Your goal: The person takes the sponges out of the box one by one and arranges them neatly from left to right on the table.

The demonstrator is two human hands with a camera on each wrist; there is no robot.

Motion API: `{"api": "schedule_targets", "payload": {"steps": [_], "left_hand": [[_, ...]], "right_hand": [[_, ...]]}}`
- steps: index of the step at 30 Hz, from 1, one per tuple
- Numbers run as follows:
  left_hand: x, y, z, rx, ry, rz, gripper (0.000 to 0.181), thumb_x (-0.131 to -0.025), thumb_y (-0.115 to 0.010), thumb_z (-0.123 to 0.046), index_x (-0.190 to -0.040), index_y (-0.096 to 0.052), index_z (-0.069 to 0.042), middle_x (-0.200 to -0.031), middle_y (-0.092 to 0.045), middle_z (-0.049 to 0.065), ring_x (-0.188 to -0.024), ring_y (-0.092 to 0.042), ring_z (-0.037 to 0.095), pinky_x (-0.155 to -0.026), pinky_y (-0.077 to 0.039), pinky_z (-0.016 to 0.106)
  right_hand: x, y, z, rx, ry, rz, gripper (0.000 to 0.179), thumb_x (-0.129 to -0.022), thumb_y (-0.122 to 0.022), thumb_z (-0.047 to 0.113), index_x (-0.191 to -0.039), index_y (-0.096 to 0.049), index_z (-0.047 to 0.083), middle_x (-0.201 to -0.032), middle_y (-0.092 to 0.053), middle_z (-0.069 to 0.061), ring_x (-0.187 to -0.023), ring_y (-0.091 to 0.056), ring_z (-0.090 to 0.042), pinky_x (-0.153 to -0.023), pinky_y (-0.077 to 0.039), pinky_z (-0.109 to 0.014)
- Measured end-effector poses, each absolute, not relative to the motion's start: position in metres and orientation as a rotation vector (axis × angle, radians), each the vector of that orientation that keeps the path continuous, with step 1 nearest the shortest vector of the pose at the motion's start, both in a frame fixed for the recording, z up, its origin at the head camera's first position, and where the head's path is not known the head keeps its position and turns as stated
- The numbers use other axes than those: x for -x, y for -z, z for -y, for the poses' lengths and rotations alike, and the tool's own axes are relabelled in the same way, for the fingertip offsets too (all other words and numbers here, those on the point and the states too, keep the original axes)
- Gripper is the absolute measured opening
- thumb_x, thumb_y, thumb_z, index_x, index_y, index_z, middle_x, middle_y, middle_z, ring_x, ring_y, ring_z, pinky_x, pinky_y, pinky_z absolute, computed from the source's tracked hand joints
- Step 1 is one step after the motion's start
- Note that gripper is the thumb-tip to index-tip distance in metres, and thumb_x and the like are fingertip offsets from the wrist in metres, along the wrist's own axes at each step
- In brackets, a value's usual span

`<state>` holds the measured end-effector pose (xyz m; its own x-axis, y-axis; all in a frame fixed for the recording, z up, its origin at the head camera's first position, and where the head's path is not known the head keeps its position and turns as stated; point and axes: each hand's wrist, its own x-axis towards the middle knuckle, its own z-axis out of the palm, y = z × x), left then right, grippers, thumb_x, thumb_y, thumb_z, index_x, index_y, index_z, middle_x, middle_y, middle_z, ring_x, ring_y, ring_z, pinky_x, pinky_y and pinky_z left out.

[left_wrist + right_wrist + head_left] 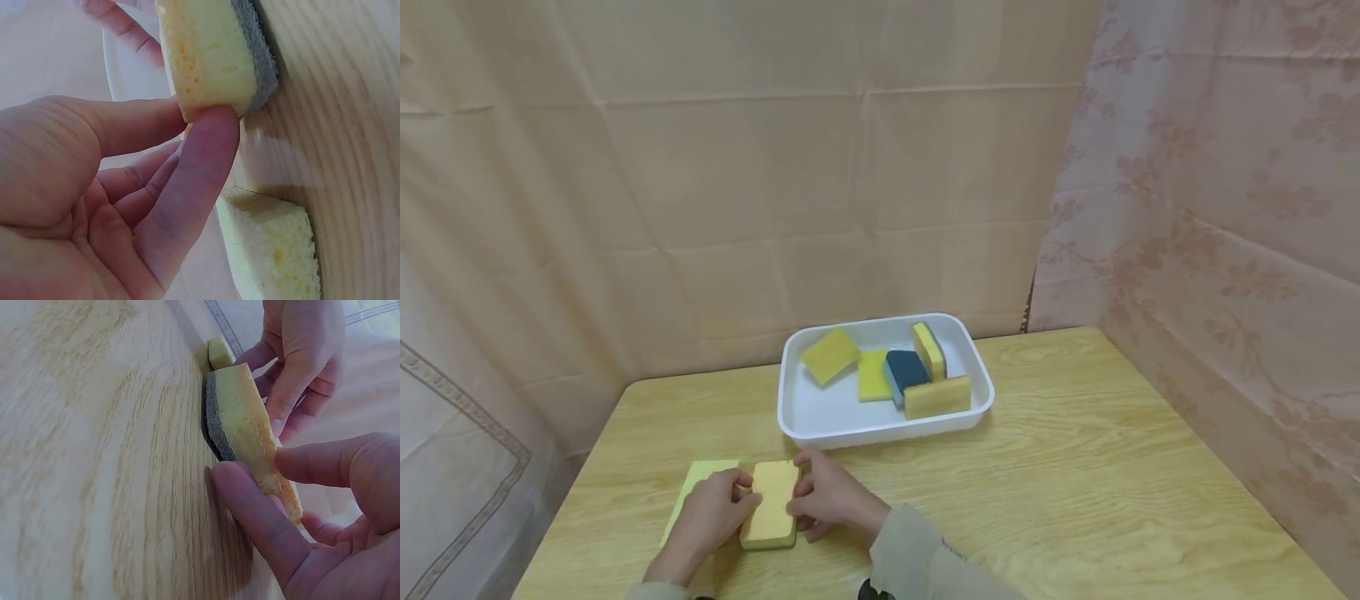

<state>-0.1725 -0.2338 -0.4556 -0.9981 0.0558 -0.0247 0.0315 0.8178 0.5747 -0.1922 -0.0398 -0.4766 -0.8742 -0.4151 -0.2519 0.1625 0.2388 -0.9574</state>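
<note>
Left hand and right hand pinch one yellow scouring sponge between thumb and fingers, the left at its nine o'clock edge, the right at its three o'clock edge. Both wrist views show its layers: a warm orange-yellow face upward, pale yellow foam below that, and a gray scouring layer toward the wood-grain tabletop. Whether its whole underside touches the wood, I cannot tell. Toward nine o'clock, near this sponge and partly hidden by the left hand, lies a pale yellow-green sponge.

Between one and two o'clock from the held sponge stands a white tray. Within it, a square yellow pad sits at ten o'clock, and a flat yellow sponge lies near the middle. Just beside that, toward three o'clock, is a dark teal-topped sponge. One upright yellow sponge stands at two o'clock, another edge-on yellow sponge at four. Beyond the table, a beige cloth hangs at twelve o'clock.
</note>
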Motion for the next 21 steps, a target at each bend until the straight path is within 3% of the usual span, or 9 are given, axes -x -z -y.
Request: {"api": "schedule_targets", "payload": {"steps": [10, 16, 21], "left_hand": [[0.17, 0.453, 0.234, -0.16, -0.866, -3.016, 0.025, -0.087, -0.075, -0.008, -0.105, -0.069, 0.008, -0.074, -0.07, 0.003, -0.063, -0.062, 0.012, -0.06, -0.054, 0.034], [0.169, 0.439, 0.232, -0.194, -0.774, -3.084, 0.025, -0.09, -0.073, -0.014, -0.108, -0.072, 0.003, -0.082, -0.073, 0.006, -0.073, -0.068, 0.02, -0.064, -0.056, 0.042], [0.171, 0.426, 0.227, -0.224, -0.724, -3.097, 0.024, -0.092, -0.074, -0.02, -0.109, -0.072, -0.002, -0.085, -0.072, 0.003, -0.072, -0.067, 0.018, -0.06, -0.054, 0.039]], "right_hand": [[0.192, 0.473, 0.032, 0.27, 1.659, -2.046, 0.054, -0.088, -0.073, -0.004, -0.132, -0.047, 0.011, -0.088, -0.064, -0.006, -0.062, -0.065, -0.022, -0.05, -0.058, -0.038], [0.191, 0.463, 0.023, 0.354, 1.606, -2.068, 0.05, -0.09, -0.073, 0.0, -0.133, -0.05, 0.009, -0.092, -0.063, -0.006, -0.066, -0.066, -0.027, -0.054, -0.059, -0.039], [0.192, 0.453, 0.015, 0.423, 1.541, -2.103, 0.046, -0.092, -0.073, 0.007, -0.133, -0.054, 0.009, -0.098, -0.061, -0.004, -0.071, -0.067, -0.028, -0.058, -0.059, -0.039]]}}
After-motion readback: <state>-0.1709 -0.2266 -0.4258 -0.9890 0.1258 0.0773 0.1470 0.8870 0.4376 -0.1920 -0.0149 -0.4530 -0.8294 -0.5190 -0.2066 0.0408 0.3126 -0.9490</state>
